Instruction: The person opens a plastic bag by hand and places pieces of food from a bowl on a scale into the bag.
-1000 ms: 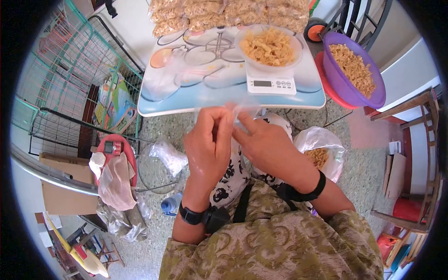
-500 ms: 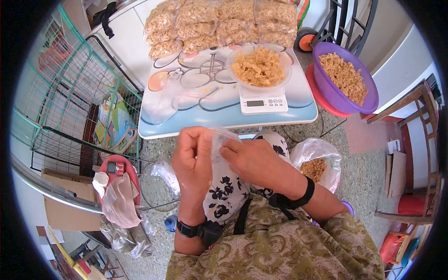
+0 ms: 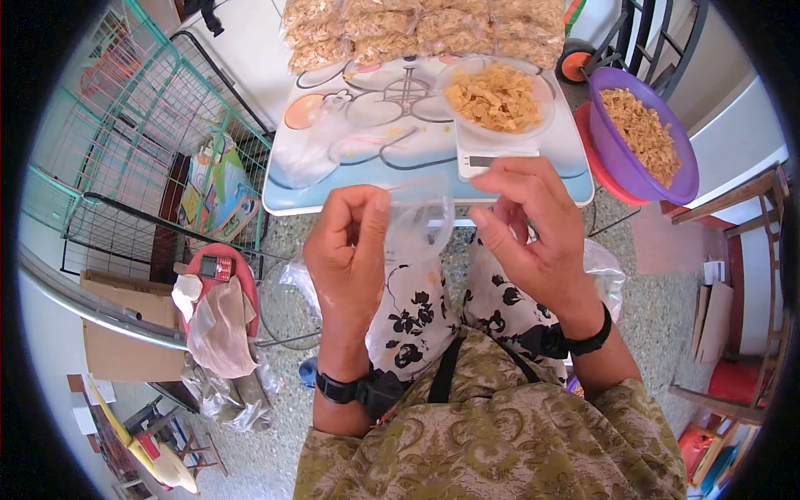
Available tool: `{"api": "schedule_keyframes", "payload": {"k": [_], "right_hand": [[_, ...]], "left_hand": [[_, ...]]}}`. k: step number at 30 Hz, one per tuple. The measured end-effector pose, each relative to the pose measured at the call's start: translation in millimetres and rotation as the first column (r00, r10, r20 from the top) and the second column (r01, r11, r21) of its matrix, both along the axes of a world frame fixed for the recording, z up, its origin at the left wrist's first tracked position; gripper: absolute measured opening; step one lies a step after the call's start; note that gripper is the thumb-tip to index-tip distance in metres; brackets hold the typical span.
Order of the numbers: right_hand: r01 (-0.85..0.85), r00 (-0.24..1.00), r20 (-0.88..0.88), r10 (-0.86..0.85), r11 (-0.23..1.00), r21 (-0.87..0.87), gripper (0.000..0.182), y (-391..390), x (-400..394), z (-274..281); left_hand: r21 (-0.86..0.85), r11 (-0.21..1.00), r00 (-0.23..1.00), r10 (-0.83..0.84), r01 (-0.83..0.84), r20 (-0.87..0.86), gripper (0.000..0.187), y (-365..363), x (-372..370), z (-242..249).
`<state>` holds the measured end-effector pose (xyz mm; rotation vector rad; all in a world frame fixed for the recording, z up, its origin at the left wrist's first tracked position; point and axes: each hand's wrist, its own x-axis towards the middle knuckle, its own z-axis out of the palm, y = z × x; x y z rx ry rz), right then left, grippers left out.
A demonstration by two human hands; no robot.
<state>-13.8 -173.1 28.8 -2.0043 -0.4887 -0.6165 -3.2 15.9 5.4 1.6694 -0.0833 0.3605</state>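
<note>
The clear bag [image 3: 417, 229] hung between the hands, just off the near edge of the table [image 3: 292, 190]. In this inspector's judgement, film so thin called for a light pinch on one side, with the free fingertips parting its walls from inside; a hard tug would risk tearing or closing it. A faint reddish line crossed its far end, probably the mouth, which would point it away from the wearer. Its long axis appeared to run near to far, though transparency left this uncertain.

The left hand [image 3: 346, 242] was closed in a pinch of thumb and fingers on the bag's left edge. The right hand [image 3: 542, 237] was half open, thumb and fingers apart, nothing visible in it, near the bag's right side without contact. Beyond it stood the scale [image 3: 500, 149], bearing a bowl [image 3: 541, 119] of flakes.
</note>
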Motion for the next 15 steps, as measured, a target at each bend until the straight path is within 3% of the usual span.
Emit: {"api": "schedule_keyframes", "payload": {"k": [1,2,3,4,6,7,8,10,11,12,15], "right_hand": [[-0.003,1.000,-0.004,0.003,1.000,0.001,0.022,1.0,5.3,2.5],[-0.006,0.979,0.201,0.037,0.988,-0.153,0.024,0.4,16.4,5.2],[0.024,0.915,0.391,0.101,0.953,-0.301,0.027,-0.3,23.7,7.4],[0.021,0.917,0.387,0.102,0.953,-0.302,0.027,0.8,25.0,9.6],[-0.156,0.959,0.147,0.244,0.882,-0.444,0.024,4.2,25.1,12.6],[-0.159,0.959,0.143,0.245,0.881,-0.445,0.024,6.6,25.0,9.9],[-0.154,0.980,0.042,0.194,0.875,-0.459,0.018,9.2,25.4,5.2],[-0.154,0.988,-0.060,0.143,0.867,-0.474,0.014,14.0,25.0,1.9],[-0.070,0.992,-0.128,0.018,0.909,-0.410,0.013,16.4,23.8,1.0],[0.025,0.974,-0.203,-0.102,0.936,-0.351,0.012,18.0,23.2,0.0],[0.051,0.967,-0.226,-0.116,0.960,-0.274,0.012,20.3,26.5,-8.6]], "left_hand": [[0.103,0.993,0.998,-0.055,0.055,-0.001,0.013,1.7,-2.2,3.3],[0.104,0.993,0.999,-0.053,0.053,-0.005,0.013,3.1,-2.9,5.4],[0.226,0.969,0.993,-0.113,0.101,0.041,0.010,3.4,-2.2,7.2],[0.346,0.928,0.981,-0.178,0.141,0.079,0.007,3.6,-1.7,8.4],[0.329,0.931,0.974,-0.203,0.159,0.101,0.007,1.8,-1.6,10.2],[0.315,0.932,0.965,-0.227,0.177,0.129,0.008,0.8,-0.9,10.4],[0.313,0.933,0.966,-0.226,0.178,0.126,0.008,-0.2,1.9,6.8],[0.021,0.993,0.980,0.114,-0.119,0.162,0.011,-1.4,7.2,-0.9],[-0.030,0.984,0.974,0.176,-0.174,0.144,0.014,1.8,5.4,-0.4],[-0.029,0.984,0.974,0.179,-0.177,0.140,0.014,4.9,3.3,0.4],[-0.107,0.988,0.992,0.117,-0.113,0.040,0.015,9.3,-5.0,3.9]]}}
